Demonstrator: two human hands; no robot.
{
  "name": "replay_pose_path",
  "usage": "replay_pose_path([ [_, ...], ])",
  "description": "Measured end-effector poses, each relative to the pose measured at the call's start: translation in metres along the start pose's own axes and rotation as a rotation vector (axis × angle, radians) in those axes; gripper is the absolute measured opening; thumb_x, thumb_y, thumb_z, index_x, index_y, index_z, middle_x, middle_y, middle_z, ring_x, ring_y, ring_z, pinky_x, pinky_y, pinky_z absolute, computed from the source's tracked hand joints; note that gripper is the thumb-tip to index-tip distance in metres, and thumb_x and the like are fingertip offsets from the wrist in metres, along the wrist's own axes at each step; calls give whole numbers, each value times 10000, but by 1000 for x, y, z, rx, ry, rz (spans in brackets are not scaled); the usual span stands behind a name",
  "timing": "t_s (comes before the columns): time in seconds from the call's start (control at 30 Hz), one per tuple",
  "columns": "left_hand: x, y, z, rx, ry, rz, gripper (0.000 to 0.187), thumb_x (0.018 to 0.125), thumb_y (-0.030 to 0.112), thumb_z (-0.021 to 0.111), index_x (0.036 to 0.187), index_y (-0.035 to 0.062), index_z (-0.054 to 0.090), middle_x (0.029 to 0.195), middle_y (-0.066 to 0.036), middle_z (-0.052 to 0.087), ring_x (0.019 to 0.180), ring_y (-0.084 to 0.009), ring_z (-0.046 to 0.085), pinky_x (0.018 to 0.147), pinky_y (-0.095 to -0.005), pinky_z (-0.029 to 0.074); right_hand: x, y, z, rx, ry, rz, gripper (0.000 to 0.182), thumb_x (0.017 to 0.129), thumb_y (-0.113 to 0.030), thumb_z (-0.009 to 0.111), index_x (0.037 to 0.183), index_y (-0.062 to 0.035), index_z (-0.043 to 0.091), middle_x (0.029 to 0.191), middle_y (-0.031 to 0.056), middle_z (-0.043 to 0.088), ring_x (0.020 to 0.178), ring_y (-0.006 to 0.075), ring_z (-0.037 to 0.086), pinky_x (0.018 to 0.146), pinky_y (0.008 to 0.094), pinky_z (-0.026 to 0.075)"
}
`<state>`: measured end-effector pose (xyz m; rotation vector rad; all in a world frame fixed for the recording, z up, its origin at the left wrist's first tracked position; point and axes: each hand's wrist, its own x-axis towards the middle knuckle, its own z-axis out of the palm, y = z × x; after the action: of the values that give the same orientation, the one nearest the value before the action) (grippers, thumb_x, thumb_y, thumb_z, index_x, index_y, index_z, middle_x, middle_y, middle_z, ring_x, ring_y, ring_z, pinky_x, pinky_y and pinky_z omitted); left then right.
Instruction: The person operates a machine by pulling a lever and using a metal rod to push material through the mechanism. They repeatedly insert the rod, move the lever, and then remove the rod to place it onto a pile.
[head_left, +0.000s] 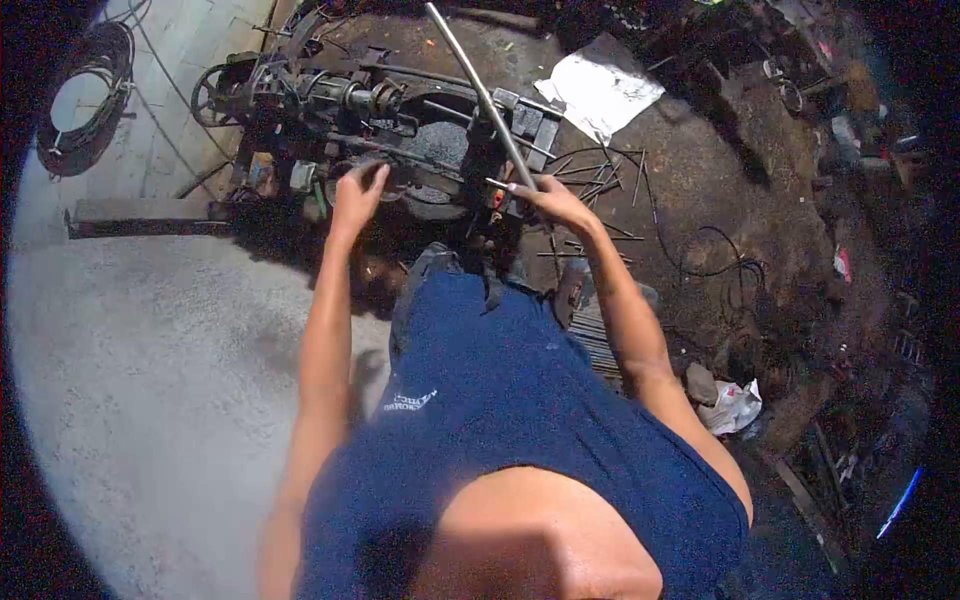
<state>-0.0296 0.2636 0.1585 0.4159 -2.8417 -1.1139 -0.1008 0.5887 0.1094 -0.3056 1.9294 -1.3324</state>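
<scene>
A dark metal machine (345, 95), something like a lathe, stands in front of me, with grey shavings (440, 145) in its bed. Over the machine's near edge is my left hand (360, 195), its thumb and fingers apart and nothing seen between them. My right hand (555, 205) is at the machine's right end, its fingers closed round a short thin metal rod (500, 185) that points left. A long pale metal bar (465, 70) slants from the top down to my right hand; whether the hand touches it is unclear.
Thin rods (600, 180) lie scattered on the dark floor right of the machine, near a white sheet (600, 95) and a black cable (700, 270). A coiled cable (85, 100) hangs at the upper left. Crumpled wrapping (735, 408) and a stone (701, 383) lie at the right.
</scene>
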Motion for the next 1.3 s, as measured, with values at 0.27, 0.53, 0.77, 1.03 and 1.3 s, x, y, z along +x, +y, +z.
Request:
replay_pose_path([
  [0.27, 230, 32, 33, -377, -413, -191, 567, 875, 498, 423, 1178, 27, 517, 962, -109, 622, 787, -180, 600, 695, -312, 470, 24, 16, 47, 368, 70, 196, 444, 786, -486, 575, 764, -43, 581, 721, 19, 554, 695, 136, 495, 656, 304, 398],
  [0.53, 335, 80, 164, -382, -333, 44, 499, 889, 353, 446, 581, -39, 488, 597, -168, 579, 577, -247, 612, 543, -393, 477, 29, -44, 117, 457, 475, 322, 456, 783, -430, 620, 553, -62, 479, 498, -35, 395, 481, 77, 365, 434, 297, 287],
  [0.77, 335, 120, 241, -334, -400, 441, 514, 891, 422, 434, 570, 20, 420, 432, -56, 383, 383, -163, 353, 373, -376, 266, 110, -75, 207, 985, 810, 399, 434, 839, -353, 585, 514, -100, 447, 453, -35, 409, 389, 76, 397, 360, 280, 301],
  [1.03, 298, 102, 159, -174, -784, 204, 669, 847, 501, 442, 1137, -101, 422, 884, -274, 597, 877, -356, 589, 756, -414, 446, 119, -56, 200, 1087, 1164, 208, 459, 862, -494, 413, 639, -105, 512, 542, 4, 486, 425, 88, 422, 383, 235, 309],
  [1.3, 74, -27, 33, -506, -982, -28, 546, 831, 439, 548, 1078, -47, 521, 856, -111, 604, 685, -183, 558, 712, -332, 452, 142, 3, -34, 876, 1255, -96, 433, 834, -451, 445, 905, -42, 570, 759, 55, 566, 628, 154, 528, 603, 295, 434],
])
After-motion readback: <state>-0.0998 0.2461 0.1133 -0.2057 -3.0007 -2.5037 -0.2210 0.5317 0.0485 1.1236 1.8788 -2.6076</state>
